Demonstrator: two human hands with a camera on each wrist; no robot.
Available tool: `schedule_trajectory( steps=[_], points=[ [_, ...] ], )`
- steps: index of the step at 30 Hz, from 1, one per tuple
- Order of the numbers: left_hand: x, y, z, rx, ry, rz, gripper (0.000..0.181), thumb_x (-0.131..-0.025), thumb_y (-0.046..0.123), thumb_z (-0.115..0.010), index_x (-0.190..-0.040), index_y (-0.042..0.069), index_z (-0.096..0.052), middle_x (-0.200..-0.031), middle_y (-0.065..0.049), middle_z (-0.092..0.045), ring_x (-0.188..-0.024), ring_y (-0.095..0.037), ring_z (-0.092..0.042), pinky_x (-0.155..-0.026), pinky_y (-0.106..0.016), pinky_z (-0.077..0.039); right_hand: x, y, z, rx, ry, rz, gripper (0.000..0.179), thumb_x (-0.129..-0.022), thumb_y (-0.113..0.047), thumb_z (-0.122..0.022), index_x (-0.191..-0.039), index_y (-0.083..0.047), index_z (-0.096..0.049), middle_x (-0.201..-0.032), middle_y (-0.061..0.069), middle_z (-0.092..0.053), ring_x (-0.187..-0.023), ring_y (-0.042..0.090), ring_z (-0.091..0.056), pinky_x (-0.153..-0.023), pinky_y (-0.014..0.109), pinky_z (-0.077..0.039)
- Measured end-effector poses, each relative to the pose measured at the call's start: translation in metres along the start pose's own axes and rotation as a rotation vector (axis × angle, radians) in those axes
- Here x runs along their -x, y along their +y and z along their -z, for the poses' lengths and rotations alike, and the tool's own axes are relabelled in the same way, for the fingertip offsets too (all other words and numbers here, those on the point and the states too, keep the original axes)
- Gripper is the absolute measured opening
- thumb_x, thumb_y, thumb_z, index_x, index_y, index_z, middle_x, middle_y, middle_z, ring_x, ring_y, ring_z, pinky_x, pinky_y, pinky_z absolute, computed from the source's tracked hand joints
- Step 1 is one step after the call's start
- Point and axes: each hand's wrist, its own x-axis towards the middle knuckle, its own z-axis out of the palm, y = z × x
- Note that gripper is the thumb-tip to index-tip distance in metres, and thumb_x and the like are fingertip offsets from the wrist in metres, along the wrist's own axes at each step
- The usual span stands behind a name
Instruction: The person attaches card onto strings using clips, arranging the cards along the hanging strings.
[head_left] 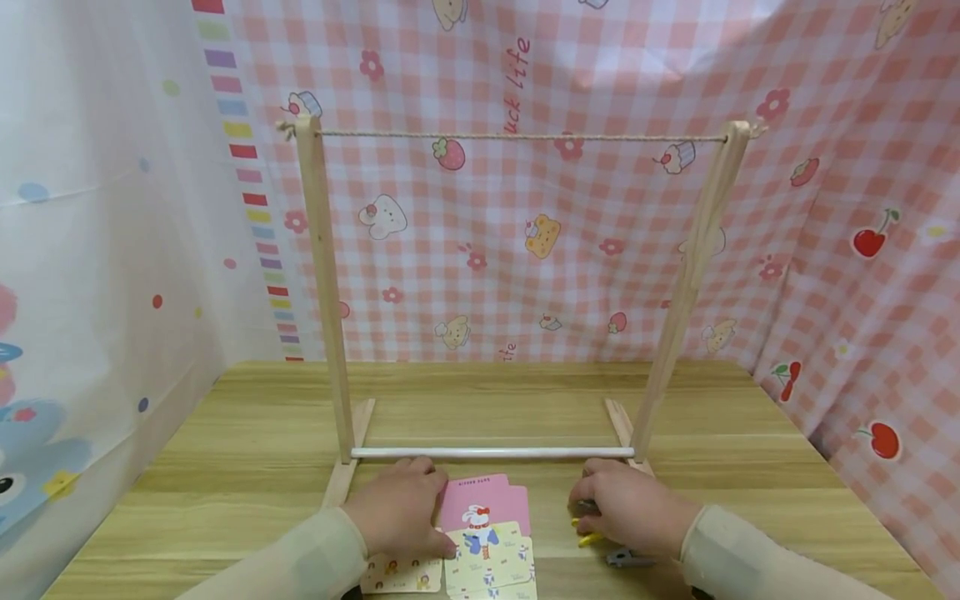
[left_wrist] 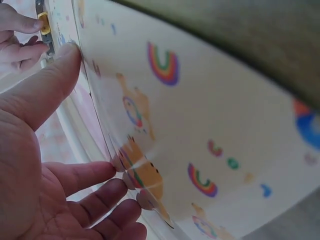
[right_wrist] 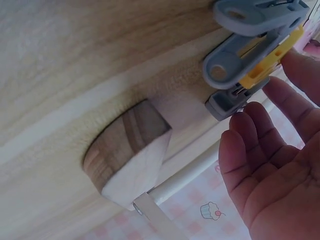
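Observation:
My left hand [head_left: 397, 508] rests at the printed cards, its thumb over the pale yellow cards [head_left: 491, 562]. In the left wrist view the fingertips touch the edge of a white card [left_wrist: 200, 120] printed with rainbows and bears. Pink cards [head_left: 517, 504] lie just right of these fingers. My right hand [head_left: 633, 508] has its fingers curled at the clothespins, the thumb against a yellow clothespin [right_wrist: 272, 57] and the index finger at a grey clothespin [right_wrist: 227, 102]. Another grey clothespin [head_left: 628, 559] lies nearer me on the table. The palm hides part of the clothespins in the head view.
Behind both hands stands a wooden frame with a left post [head_left: 324, 275] and a right post [head_left: 686, 292]. A rope [head_left: 525, 136] spans their tops, and a white bar [head_left: 491, 452] joins them low down. The wooden table [head_left: 187, 492] is backed by checked pink cloth [head_left: 480, 275].

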Motion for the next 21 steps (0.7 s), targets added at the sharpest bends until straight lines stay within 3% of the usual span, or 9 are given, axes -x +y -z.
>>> schedule_trajectory(
  steps=[5,9,15,21],
  points=[
    [-0.0024,-0.0017,0.0011,0.054,-0.008,0.008,0.092,-0.069,0.066,-0.090,-0.133,0.004,-0.066,-0.126,-0.008,-0.064,-0.117,-0.028,-0.059,-0.111,-0.048,-0.051,-0.0006,0.0013,-0.0018,0.025,0.015,0.021,0.009,-0.086,-0.027,-0.087,-0.088,-0.025,-0.078,-0.086,-0.014,-0.053,-0.076,-0.004,-0.045,-0.067,0.022,-0.048],
    [-0.0034,-0.0029,0.0017,0.125,-0.021,0.029,0.096,-0.068,0.065,-0.091,-0.137,0.003,-0.064,-0.133,-0.011,-0.061,-0.125,-0.032,-0.057,-0.111,-0.052,-0.050,-0.0022,0.0012,-0.0022,0.043,0.015,0.020,0.011,-0.086,-0.029,-0.087,-0.088,-0.024,-0.077,-0.086,-0.013,-0.053,-0.076,-0.003,-0.046,-0.067,0.022,-0.049],
    [-0.0056,-0.0020,-0.0002,0.142,-0.023,0.034,0.100,-0.066,0.067,-0.092,-0.137,0.003,-0.062,-0.139,-0.013,-0.060,-0.128,-0.034,-0.056,-0.112,-0.053,-0.049,-0.0009,-0.0009,0.0006,0.009,0.023,0.000,0.014,-0.087,-0.033,-0.087,-0.088,-0.026,-0.075,-0.088,-0.014,-0.055,-0.077,-0.003,-0.047,-0.068,0.024,-0.049],
    [-0.0100,-0.0025,0.0013,0.179,-0.021,0.049,0.090,-0.061,0.062,-0.097,-0.123,0.006,-0.065,-0.115,-0.004,-0.061,-0.105,-0.023,-0.055,-0.098,-0.047,-0.055,0.0014,-0.0012,0.0064,-0.027,-0.020,-0.020,0.028,-0.081,-0.043,-0.089,-0.091,-0.026,-0.070,-0.090,-0.015,-0.057,-0.078,-0.002,-0.046,-0.068,0.026,-0.046]
  ],
)
